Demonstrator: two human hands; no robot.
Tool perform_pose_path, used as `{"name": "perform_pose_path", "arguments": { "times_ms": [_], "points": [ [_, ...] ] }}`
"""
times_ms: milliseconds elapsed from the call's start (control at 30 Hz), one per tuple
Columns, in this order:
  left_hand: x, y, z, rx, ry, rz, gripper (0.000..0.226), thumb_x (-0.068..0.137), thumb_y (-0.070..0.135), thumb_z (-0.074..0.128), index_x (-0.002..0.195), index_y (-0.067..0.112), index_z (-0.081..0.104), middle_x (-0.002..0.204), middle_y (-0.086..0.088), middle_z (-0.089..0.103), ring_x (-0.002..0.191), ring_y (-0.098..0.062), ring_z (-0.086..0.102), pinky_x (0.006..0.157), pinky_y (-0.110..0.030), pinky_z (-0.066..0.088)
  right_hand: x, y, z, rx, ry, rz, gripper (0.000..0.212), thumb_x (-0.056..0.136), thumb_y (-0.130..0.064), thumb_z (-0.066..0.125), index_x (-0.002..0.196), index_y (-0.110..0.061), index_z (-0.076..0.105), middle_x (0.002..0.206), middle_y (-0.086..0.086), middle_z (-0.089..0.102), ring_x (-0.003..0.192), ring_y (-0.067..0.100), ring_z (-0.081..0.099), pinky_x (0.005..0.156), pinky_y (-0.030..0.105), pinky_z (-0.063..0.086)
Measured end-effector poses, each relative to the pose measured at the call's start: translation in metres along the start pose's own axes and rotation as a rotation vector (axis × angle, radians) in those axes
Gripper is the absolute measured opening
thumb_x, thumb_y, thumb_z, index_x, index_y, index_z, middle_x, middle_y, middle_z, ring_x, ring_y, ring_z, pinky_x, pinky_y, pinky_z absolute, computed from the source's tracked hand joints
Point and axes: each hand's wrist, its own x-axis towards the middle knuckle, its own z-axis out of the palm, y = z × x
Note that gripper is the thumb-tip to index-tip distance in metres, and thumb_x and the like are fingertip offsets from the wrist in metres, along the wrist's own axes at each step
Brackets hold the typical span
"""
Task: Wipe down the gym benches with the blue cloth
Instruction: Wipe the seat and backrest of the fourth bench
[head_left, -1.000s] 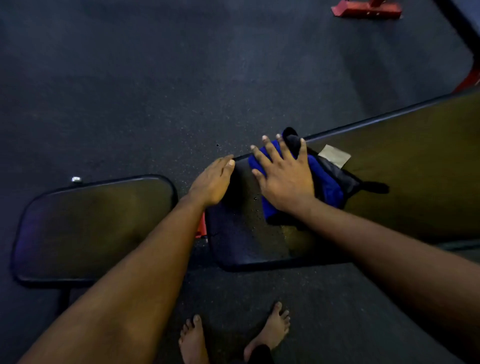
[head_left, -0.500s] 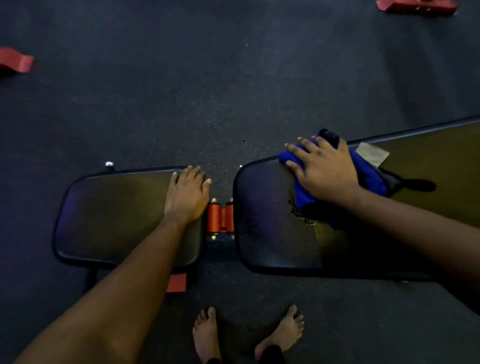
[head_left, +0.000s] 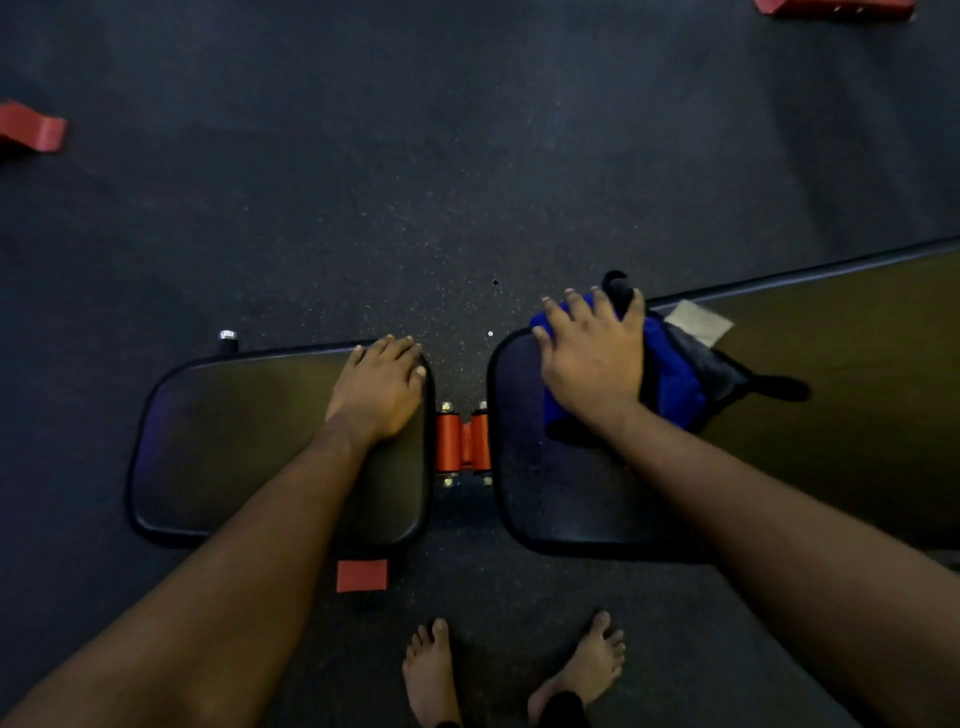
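Observation:
A black padded gym bench runs across the view in two parts: a small seat pad (head_left: 223, 441) on the left and a long back pad (head_left: 831, 415) on the right, joined by an orange hinge (head_left: 462, 441). The blue cloth (head_left: 672, 376), with a dark grey part and a pale label, lies bunched on the far left corner of the long pad. My right hand (head_left: 592, 358) presses flat on the cloth with fingers spread. My left hand (head_left: 379, 387) rests flat on the seat pad's far right corner.
Dark speckled rubber floor (head_left: 415, 156) surrounds the bench. Red metal equipment feet show at the far left (head_left: 31, 127) and top right (head_left: 836, 8). A red bench foot (head_left: 362, 575) sits below the seat pad. My bare feet (head_left: 514, 670) stand close to the bench.
My left hand has left the long pad's corner and now rests on the seat pad. My right hand has slid the cloth toward the long pad's far left corner.

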Motion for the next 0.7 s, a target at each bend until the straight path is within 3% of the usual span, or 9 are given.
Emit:
{"name": "perform_pose_path", "arguments": {
  "times_ms": [100,200,300,367,433,567,633,700],
  "points": [
    [0.001,-0.003,-0.003,0.017,-0.036,0.019,0.051,0.106,0.035,0.026,0.155,0.021,0.023,0.163,0.004,0.018,0.15,-0.015,0.01,0.122,-0.039,0.005,-0.009,-0.012,0.004,-0.034,-0.073,-0.264,0.054,0.103,-0.05,0.026,0.152,-0.03,0.036,0.159,0.0,0.035,0.148,0.027,0.026,0.116,0.061,0.008],
    [0.001,-0.004,-0.002,0.035,-0.041,0.022,0.052,0.106,0.035,0.026,0.155,0.02,0.021,0.163,0.003,0.016,0.151,-0.015,0.008,0.122,-0.039,0.004,-0.01,0.013,-0.005,-0.056,-0.143,-0.529,0.052,0.102,-0.054,0.027,0.15,-0.036,0.039,0.159,-0.006,0.033,0.148,0.023,0.026,0.116,0.055,0.013],
    [0.002,-0.003,-0.001,0.05,-0.046,0.024,0.052,0.106,0.035,0.024,0.156,0.02,0.018,0.164,0.003,0.014,0.151,-0.015,0.007,0.122,-0.039,0.003,0.007,0.007,-0.001,-0.062,-0.13,-0.298,0.052,0.102,-0.054,0.023,0.149,-0.037,0.039,0.157,-0.004,0.037,0.146,0.023,0.029,0.114,0.055,0.017],
    [0.003,-0.004,0.0,0.045,-0.046,0.026,0.052,0.106,0.035,0.024,0.156,0.021,0.018,0.164,0.004,0.014,0.151,-0.015,0.007,0.122,-0.039,0.003,0.013,-0.022,0.003,-0.061,-0.11,-0.136,0.051,0.103,-0.05,0.026,0.149,-0.032,0.04,0.157,0.0,0.038,0.146,0.026,0.029,0.116,0.059,0.011],
    [0.003,-0.002,0.0,0.039,-0.043,0.021,0.052,0.106,0.035,0.025,0.156,0.021,0.018,0.164,0.003,0.014,0.151,-0.015,0.007,0.122,-0.04,0.004,0.002,-0.048,0.008,-0.07,-0.13,-0.212,0.051,0.104,-0.046,0.028,0.151,-0.028,0.037,0.16,0.002,0.032,0.149,0.026,0.022,0.118,0.061,0.002],
    [0.002,0.0,-0.006,0.015,-0.072,-0.002,0.052,0.106,0.036,0.026,0.155,0.022,0.02,0.164,0.003,0.014,0.151,-0.016,0.007,0.122,-0.041,0.005,-0.042,-0.042,0.008,-0.111,-0.23,-0.601,0.051,0.104,-0.046,0.032,0.151,-0.028,0.038,0.164,0.0,0.023,0.153,0.023,0.009,0.119,0.057,-0.004],
    [0.0,0.002,-0.006,0.03,-0.079,0.001,0.052,0.106,0.036,0.026,0.155,0.022,0.02,0.164,0.003,0.014,0.151,-0.016,0.007,0.123,-0.042,0.005,-0.045,-0.019,0.003,-0.034,-0.21,-0.608,0.05,0.103,-0.049,0.034,0.149,-0.034,0.04,0.163,-0.004,0.024,0.153,0.02,0.012,0.119,0.055,-0.002],
    [0.0,0.003,-0.006,0.039,-0.077,-0.004,0.052,0.106,0.036,0.026,0.155,0.021,0.02,0.164,0.002,0.015,0.151,-0.017,0.007,0.123,-0.042,0.005,-0.024,0.001,-0.001,-0.013,-0.134,-0.461,0.049,0.102,-0.051,0.034,0.148,-0.037,0.042,0.163,-0.005,0.025,0.152,0.02,0.015,0.118,0.056,0.003]
  ]
}}
